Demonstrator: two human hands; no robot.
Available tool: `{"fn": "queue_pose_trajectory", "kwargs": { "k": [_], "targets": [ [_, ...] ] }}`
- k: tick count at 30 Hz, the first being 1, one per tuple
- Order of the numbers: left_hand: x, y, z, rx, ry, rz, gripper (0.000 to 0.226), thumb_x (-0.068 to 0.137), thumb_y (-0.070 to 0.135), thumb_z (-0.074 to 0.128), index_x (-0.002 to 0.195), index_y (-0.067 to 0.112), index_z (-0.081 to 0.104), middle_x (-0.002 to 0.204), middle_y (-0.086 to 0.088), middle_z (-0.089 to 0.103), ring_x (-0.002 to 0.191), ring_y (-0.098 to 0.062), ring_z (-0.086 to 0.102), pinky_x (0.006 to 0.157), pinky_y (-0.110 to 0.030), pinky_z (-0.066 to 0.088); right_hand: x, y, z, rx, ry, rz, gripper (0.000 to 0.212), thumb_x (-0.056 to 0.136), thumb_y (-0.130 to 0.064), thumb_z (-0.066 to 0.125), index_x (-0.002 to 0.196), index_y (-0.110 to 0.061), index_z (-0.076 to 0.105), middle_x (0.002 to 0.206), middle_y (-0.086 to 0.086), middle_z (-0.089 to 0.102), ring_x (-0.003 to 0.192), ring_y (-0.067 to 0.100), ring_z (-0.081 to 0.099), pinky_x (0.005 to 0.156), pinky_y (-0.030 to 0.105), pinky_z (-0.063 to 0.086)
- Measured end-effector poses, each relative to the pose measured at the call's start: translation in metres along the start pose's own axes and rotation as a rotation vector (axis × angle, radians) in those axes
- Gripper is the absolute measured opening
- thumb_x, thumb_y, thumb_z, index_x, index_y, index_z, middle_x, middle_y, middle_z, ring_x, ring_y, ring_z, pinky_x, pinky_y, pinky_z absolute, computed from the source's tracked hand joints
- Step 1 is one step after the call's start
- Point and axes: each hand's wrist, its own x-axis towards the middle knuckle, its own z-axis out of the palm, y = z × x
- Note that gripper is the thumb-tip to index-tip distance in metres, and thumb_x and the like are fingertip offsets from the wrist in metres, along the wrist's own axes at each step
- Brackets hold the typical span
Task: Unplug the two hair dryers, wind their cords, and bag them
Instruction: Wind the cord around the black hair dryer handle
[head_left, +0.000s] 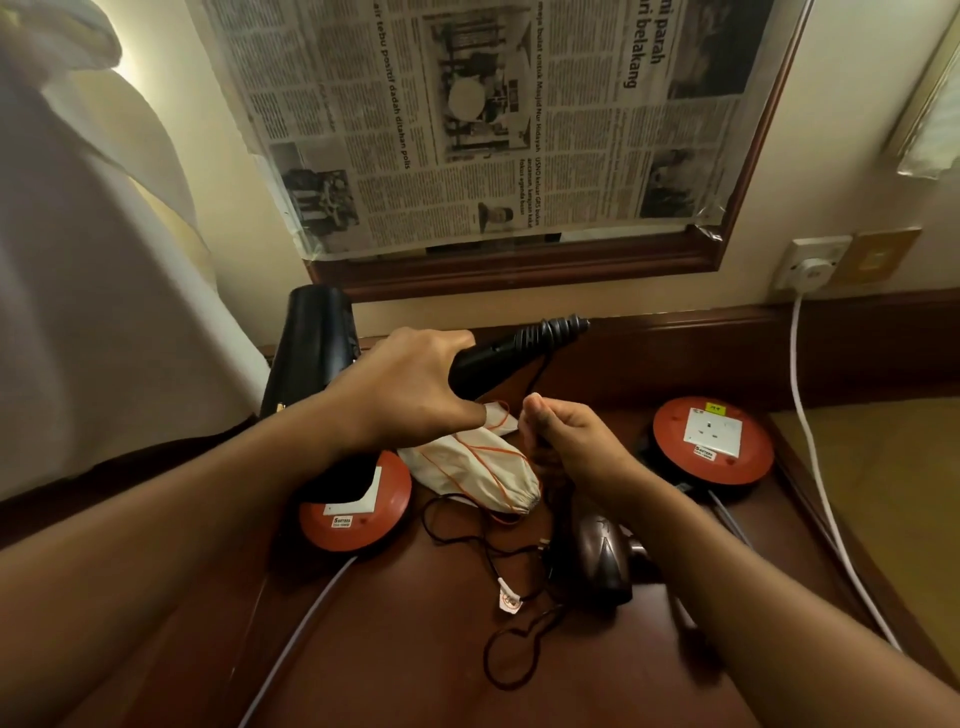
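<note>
Desk (415, 649), near edge: loose black cord (511, 654). Next: brown hair dryer (592, 556) lying flat; cloth bag (478, 467) between two red extension reels. My right hand (566, 441): fist closed on cord above the brown dryer. My left hand (410, 384): gripping black hair dryer (322, 353) by its handle, raised. Rear: newspaper-covered mirror (493, 114); wall socket (815, 260), white plug in

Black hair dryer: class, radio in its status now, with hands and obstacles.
Left hand grips black hair dryer by handle, lifted. Right hand closed on its cord. Second dryer, loose cord, cloth bag clutter desk.
</note>
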Motion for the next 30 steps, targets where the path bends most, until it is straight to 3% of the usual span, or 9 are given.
{"fn": "queue_pose_trajectory", "kwargs": {
  "k": [6,9,11,14,18,24,30],
  "targets": [
    [-0.002,-0.003,-0.008,0.116,-0.056,0.035,0.028,0.073,0.032,0.073,0.085,0.036,0.048,0.074,0.010,0.057,0.069,-0.006,0.057,0.058,-0.024,0.045,0.016,-0.023,-0.014,-0.210,0.007,0.073,0.036,0.091,-0.039,0.045,0.067,-0.012,0.048,0.053,-0.002,0.037,0.044,0.007,0.031,0.042,0.019,0.026],
    [-0.002,-0.002,-0.013,0.196,-0.105,0.046,0.031,0.074,0.032,0.074,0.084,0.037,0.045,0.073,0.012,0.054,0.068,-0.005,0.055,0.057,-0.022,0.044,0.027,-0.042,-0.029,-0.475,0.022,0.082,0.030,0.096,-0.016,0.050,0.066,-0.014,0.056,0.052,-0.005,0.049,0.046,0.007,0.044,0.046,0.019,0.036],
    [-0.002,-0.003,-0.015,0.292,-0.149,0.062,0.031,0.076,0.036,0.073,0.090,0.035,0.045,0.075,0.013,0.053,0.070,-0.006,0.055,0.059,-0.021,0.046,0.033,-0.057,-0.039,-0.684,-0.006,0.036,0.025,0.090,-0.006,0.057,0.068,-0.016,0.061,0.062,0.003,0.059,0.058,0.015,0.053,0.058,0.028,0.042],
    [0.001,-0.005,-0.014,0.478,-0.166,0.092,0.036,0.079,0.041,0.069,0.108,0.031,0.050,0.082,0.011,0.055,0.074,-0.011,0.057,0.063,-0.026,0.049,0.038,-0.084,-0.050,-0.899,0.009,-0.004,0.011,0.086,-0.024,0.066,0.077,-0.019,0.065,0.077,0.008,0.066,0.068,0.015,0.057,0.064,0.027,0.045],
    [0.006,-0.004,-0.008,0.632,-0.092,0.096,0.042,0.084,0.043,0.063,0.121,0.029,0.047,0.096,0.003,0.062,0.076,-0.014,0.052,0.062,-0.028,0.042,0.037,-0.113,-0.050,-1.035,0.077,-0.160,0.010,0.080,-0.027,0.073,0.078,-0.020,0.067,0.074,-0.005,0.064,0.067,0.005,0.058,0.057,0.013,0.043],
    [0.010,-0.006,0.000,0.661,0.013,0.031,0.035,0.087,0.041,0.061,0.117,0.026,0.049,0.095,0.000,0.061,0.080,-0.019,0.058,0.061,-0.031,0.039,0.019,-0.122,-0.036,-1.142,0.153,-0.272,0.012,0.082,-0.026,0.072,0.075,-0.017,0.067,0.067,-0.009,0.060,0.062,0.003,0.055,0.051,0.009,0.036],
    [0.016,-0.002,0.015,0.689,-0.032,-0.072,0.031,0.087,0.034,0.060,0.115,0.024,0.049,0.083,0.002,0.045,0.075,-0.018,0.047,0.062,-0.033,0.039,0.011,-0.095,-0.019,-1.269,0.161,-0.337,0.016,0.088,-0.024,0.064,0.074,-0.014,0.062,0.061,-0.010,0.051,0.057,0.009,0.049,0.052,0.024,0.035]
  ]
}}
